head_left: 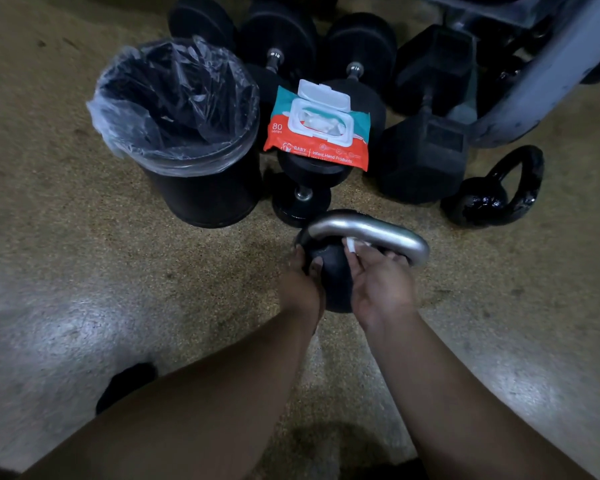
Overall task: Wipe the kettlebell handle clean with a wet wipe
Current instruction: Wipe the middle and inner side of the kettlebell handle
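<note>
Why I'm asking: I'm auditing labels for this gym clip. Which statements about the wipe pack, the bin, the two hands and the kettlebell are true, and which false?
1. The lid of the wipe pack is flipped open. True.
2. The bin has no liner. False: a clear plastic liner is draped over its rim.
3. The right hand holds a white wet wipe against the silver handle. True.
4. The left hand reaches into the wipe pack. False: it holds the black body of the kettlebell.
</note>
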Action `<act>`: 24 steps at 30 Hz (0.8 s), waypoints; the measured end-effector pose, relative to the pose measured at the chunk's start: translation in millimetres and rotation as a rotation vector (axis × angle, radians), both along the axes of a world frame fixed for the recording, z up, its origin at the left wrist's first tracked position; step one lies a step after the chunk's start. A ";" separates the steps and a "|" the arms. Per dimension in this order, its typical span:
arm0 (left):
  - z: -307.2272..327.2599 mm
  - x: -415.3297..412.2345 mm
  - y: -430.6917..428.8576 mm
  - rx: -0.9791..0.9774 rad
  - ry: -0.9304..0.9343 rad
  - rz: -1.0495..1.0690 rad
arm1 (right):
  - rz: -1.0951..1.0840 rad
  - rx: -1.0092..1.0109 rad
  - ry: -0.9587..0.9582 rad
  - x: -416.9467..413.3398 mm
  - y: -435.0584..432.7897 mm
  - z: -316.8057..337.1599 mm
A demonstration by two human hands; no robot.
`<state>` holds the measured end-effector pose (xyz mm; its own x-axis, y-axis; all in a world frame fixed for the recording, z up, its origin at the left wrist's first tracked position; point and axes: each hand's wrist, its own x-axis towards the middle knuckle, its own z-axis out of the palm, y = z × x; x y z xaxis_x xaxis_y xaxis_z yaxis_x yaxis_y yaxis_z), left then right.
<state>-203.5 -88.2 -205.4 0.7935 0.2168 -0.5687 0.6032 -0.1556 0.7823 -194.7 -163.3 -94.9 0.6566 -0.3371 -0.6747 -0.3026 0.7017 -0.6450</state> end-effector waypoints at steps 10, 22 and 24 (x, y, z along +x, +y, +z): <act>0.7 5.7 4.9 -0.032 0.028 0.016 | -0.006 -0.050 -0.007 -11.6 -4.7 3.3; 2.9 3.5 3.3 -0.223 0.077 0.206 | 0.021 -0.063 -0.024 -8.9 -6.9 4.7; 4.0 3.5 3.1 -0.222 0.085 0.210 | -0.027 -0.035 0.016 -1.1 5.6 -3.1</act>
